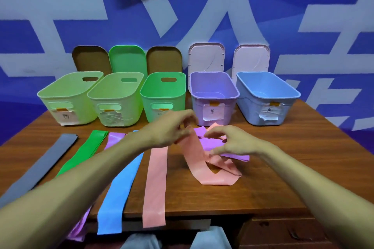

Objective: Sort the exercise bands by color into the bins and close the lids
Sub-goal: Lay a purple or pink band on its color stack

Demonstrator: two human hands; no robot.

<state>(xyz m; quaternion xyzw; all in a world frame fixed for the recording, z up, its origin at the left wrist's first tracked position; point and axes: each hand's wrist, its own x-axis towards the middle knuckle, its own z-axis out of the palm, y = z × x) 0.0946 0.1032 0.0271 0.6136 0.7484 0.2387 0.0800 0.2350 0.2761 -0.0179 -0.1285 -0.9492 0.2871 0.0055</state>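
Several flat exercise bands lie on the wooden table (283, 178): grey (38, 170), green (85, 151), purple (114, 137), blue (119, 192) and pink (154, 184). A second pink band (202, 170) lies crumpled over a folded purple band (212, 142). My left hand (172, 129) pinches the crumpled pink band's upper end. My right hand (228, 140) pinches it lower down, over the purple band. Five open bins stand behind: three green ones (66, 97) (113, 97) (162, 95), a purple one (214, 97) and a blue one (267, 95).
Five lids lean upright against the blue wall behind the bins: brown (91, 58), green (127, 58), brown (164, 58) and two pale pink ones (206, 56) (251, 58). The blue and pink bands hang over the table's front edge.
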